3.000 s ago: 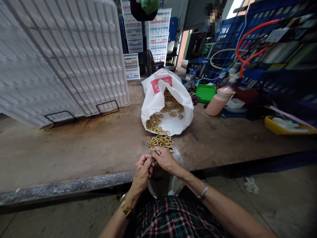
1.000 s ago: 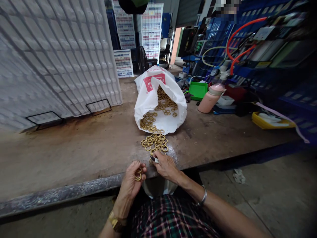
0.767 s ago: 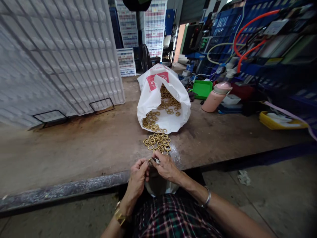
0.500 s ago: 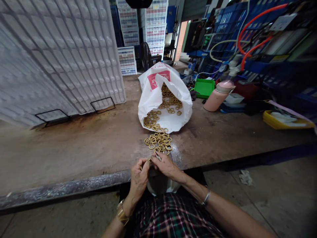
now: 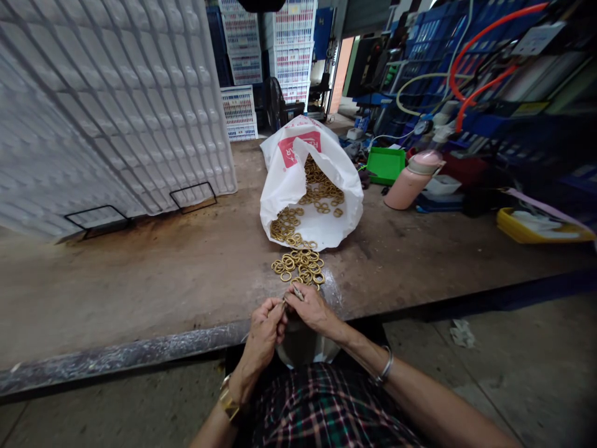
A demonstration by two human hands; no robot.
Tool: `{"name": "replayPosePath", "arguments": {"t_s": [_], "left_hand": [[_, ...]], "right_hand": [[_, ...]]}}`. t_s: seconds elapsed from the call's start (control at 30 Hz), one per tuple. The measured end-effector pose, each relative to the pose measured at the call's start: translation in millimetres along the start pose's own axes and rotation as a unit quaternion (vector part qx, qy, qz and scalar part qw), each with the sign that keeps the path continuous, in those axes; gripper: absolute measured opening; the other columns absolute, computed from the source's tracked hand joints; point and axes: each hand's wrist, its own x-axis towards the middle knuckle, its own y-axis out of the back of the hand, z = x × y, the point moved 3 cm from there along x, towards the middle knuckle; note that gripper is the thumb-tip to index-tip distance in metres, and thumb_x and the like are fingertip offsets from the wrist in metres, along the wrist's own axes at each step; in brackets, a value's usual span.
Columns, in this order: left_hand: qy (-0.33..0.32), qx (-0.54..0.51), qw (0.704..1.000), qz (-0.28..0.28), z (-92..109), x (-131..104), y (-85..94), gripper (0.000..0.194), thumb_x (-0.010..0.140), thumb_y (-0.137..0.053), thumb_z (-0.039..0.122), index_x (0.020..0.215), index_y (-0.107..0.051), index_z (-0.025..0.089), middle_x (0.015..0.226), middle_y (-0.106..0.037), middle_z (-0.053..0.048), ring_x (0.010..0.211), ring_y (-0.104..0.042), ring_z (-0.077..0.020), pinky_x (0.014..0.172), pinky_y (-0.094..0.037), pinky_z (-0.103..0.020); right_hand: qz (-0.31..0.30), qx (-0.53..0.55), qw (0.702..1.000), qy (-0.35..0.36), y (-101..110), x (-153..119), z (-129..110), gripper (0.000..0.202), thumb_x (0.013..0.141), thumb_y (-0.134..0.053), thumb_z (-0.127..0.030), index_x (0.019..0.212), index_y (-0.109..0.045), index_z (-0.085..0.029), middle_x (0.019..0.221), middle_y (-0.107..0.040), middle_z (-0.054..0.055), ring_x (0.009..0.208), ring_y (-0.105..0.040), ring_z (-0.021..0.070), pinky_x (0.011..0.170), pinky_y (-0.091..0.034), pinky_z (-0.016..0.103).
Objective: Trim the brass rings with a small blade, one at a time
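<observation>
While comprising mainly brass-coloured rings (image 5: 304, 267), heaped on desk (image 5: 140, 280) at the open mouth of a white sack (image 5: 285, 198) and within it, also includes left hand (image 5: 262, 330), grip pinched narrow on a mostly hidden ring (image 5: 283, 302), and right hand (image 5: 316, 311) just beside, grip closed round a small tool (image 5: 298, 293), type unclear.

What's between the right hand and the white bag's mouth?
A loose pile of gold-coloured rings on the tabletop, between the right hand and the white bag. Shows in the head view.
</observation>
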Motion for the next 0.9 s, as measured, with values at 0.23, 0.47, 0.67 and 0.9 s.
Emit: {"name": "replayPosePath", "arguments": {"t_s": [0.23,0.47,0.67,0.9], "left_hand": [[-0.020,-0.019,1.000,-0.010,2,-2,0.0,0.031,0.075,-0.058,0.046,0.076,-0.049,0.017,0.057,-0.045,0.007,0.040,-0.032,-0.0018,0.036,-0.022,-0.013],[-0.030,-0.019,0.999,0.017,2,-2,1.3,0.033,0.073,-0.059,0.048,0.077,-0.048,0.017,0.057,-0.046,0.007,0.040,-0.032,-0.0021,0.036,-0.021,-0.013],[-0.058,0.048,0.996,0.043,2,-2,2.3,0.036,0.073,-0.056,0.053,0.075,-0.048,0.018,0.054,-0.046,0.007,0.039,-0.033,-0.0035,0.036,-0.024,-0.015],[-0.074,0.076,0.992,0.061,2,-5,4.5,0.037,0.074,-0.054,0.053,0.069,-0.046,0.018,0.051,-0.043,0.007,0.039,-0.033,-0.0041,0.037,-0.023,-0.016]], "right_hand": [[0.004,-0.021,1.000,0.011,0,4,0,0.021,0.081,-0.039,-0.025,0.062,-0.047,-0.019,0.056,-0.051,-0.003,0.054,-0.047,0.0101,0.055,-0.035,0.021],[-0.059,-0.296,0.951,0.073,0,-9,-3,0.019,0.071,-0.044,-0.011,0.082,-0.058,-0.018,0.070,-0.062,0.003,0.063,-0.052,0.0133,0.057,-0.029,0.022],[-0.085,-0.365,0.924,0.080,-4,-12,-5,0.024,0.073,-0.043,-0.012,0.090,-0.059,-0.018,0.077,-0.065,0.006,0.067,-0.057,0.0153,0.057,-0.028,0.024],[-0.102,-0.416,0.903,0.035,-7,-9,-8,0.024,0.075,-0.044,-0.013,0.094,-0.058,-0.017,0.078,-0.066,0.008,0.068,-0.060,0.0178,0.055,-0.028,0.025]]}}
